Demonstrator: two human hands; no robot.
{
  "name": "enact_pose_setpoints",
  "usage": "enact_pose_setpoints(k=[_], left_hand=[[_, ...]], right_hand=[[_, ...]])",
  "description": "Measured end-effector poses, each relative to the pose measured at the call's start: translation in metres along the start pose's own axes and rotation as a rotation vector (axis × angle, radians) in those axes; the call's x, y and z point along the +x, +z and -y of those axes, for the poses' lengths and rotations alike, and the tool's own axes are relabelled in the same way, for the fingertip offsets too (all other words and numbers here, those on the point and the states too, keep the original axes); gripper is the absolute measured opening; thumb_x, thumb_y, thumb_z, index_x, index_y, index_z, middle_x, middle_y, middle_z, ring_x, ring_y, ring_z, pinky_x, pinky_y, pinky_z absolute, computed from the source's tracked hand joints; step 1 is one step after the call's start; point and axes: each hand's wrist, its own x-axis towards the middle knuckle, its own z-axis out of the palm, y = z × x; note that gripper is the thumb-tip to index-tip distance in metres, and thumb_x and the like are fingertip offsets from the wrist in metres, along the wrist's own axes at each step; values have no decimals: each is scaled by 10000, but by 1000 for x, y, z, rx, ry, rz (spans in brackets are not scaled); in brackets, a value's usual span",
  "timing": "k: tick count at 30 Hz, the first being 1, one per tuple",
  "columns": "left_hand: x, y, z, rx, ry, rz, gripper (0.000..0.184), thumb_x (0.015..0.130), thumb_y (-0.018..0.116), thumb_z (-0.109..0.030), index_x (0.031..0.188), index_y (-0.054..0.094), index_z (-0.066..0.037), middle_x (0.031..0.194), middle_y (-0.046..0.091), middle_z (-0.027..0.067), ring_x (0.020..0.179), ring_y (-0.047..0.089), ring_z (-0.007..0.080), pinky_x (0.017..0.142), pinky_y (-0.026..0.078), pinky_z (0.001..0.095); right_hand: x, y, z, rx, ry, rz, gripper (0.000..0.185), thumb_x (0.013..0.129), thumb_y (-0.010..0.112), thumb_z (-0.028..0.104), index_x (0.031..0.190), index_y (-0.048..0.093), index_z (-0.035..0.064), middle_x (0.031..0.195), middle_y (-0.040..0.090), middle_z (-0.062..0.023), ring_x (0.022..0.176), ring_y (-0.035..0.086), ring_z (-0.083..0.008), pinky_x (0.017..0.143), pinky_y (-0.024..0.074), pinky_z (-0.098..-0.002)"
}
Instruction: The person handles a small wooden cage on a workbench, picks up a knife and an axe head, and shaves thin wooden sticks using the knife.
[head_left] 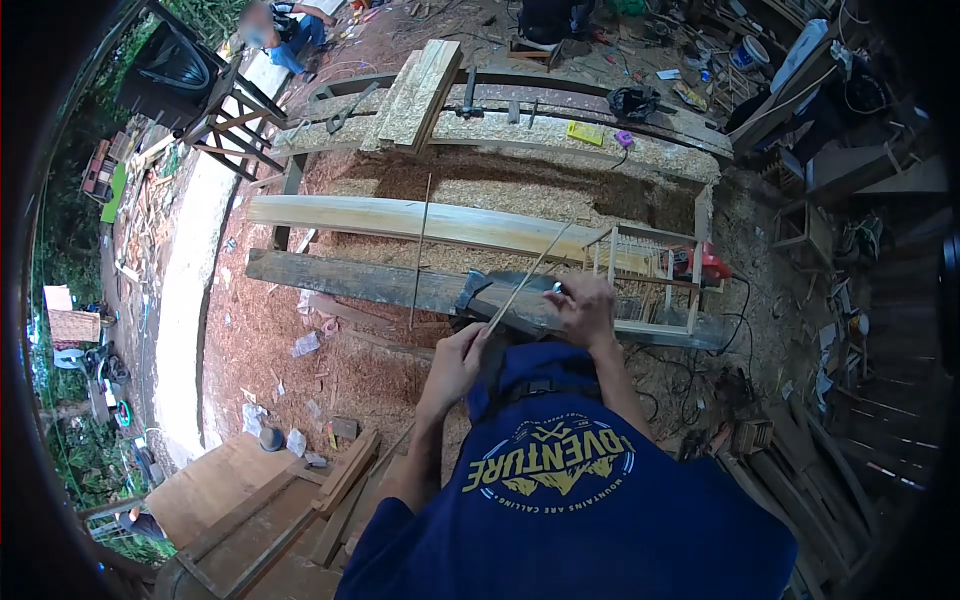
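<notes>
My left hand (459, 362) is closed on the lower end of a thin wooden stick (526, 280), which slants up and to the right over my lap. My right hand (585, 308) is just right of the stick, its fingers curled round a small, shiny object (557, 289) too small to name. Beneath both hands lies a dark wooden block (515, 305) on a weathered plank (350, 280). Another thin stick (423, 245) lies across the planks to the left. A small slatted wooden frame (650, 280) stands to the right of my right hand.
A pale plank (340, 212) lies beyond the weathered one. Farther off, a bench (520, 128) holds stacked boards (418, 95), a yellow object (585, 133) and tools. A red power tool (708, 264) with a cable sits at the right. Two people (292, 38) (550, 18) are at the top.
</notes>
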Motion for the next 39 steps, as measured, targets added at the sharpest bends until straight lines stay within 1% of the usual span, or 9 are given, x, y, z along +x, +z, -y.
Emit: enact_pose_setpoints(k=[3,6,10,16,18,22,23,31,39], left_hand=[[-7,-18,-7,83,-44,50,261,1041,533,-177,1137,644,38,791,604,13,714,479,58,626,424,252],[3,-25,7,35,-86,76,255,1040,526,-201,1117,639,14,759,614,102,687,531,94,638,459,292],[38,-9,19,-16,-60,29,264,1050,506,-228,1127,621,-4,713,583,58,646,511,104,614,440,287],[76,14,8,-469,-81,-51,267,1047,477,-210,1104,620,8,693,540,20,646,508,104,608,447,284],[82,10,17,-262,-88,4,271,1043,488,-204,1131,632,9,709,559,22,658,522,107,632,464,278],[72,5,2,-180,-139,64,292,1040,516,-201,1174,669,8,755,604,29,651,517,97,617,456,266],[77,19,28,-157,105,-56,305,1038,538,-216,1171,687,14,798,640,38,639,515,83,581,445,263],[34,-3,12,-222,19,-24,301,1021,569,-180,1198,652,49,852,642,27,785,536,60,686,468,246],[11,-28,31,-183,-2,10,306,1017,551,-170,1217,644,43,898,673,49,835,545,66,731,475,245]], right_hand=[[1,4,-3,-2,56,-9,305,842,723,384,943,675,99,758,619,-68,765,599,-298,716,405,-415],[7,6,-1,24,82,-33,337,857,702,424,938,692,96,776,654,-72,775,620,-296,717,411,-422],[23,7,2,51,121,25,367,877,688,432,977,700,78,793,671,-95,786,635,-313,734,431,-430],[24,19,22,141,146,129,356,903,668,430,974,700,83,789,677,-111,769,644,-334,732,473,-435],[22,24,30,219,221,208,364,901,657,461,911,698,99,764,662,-97,782,641,-334,732,472,-456],[31,25,29,127,9,82,332,872,716,389,982,708,76,827,685,-100,782,634,-305,748,452,-414],[33,25,27,108,-13,70,326,862,725,384,972,708,78,824,682,-93,785,631,-299,749,446,-411],[36,20,37,102,-195,57,298,804,782,365,904,709,93,757,650,-63,715,596,-274,724,418,-390],[37,26,25,47,-133,80,337,810,763,430,903,732,108,720,643,-57,715,604,-264,725,420,-386]])
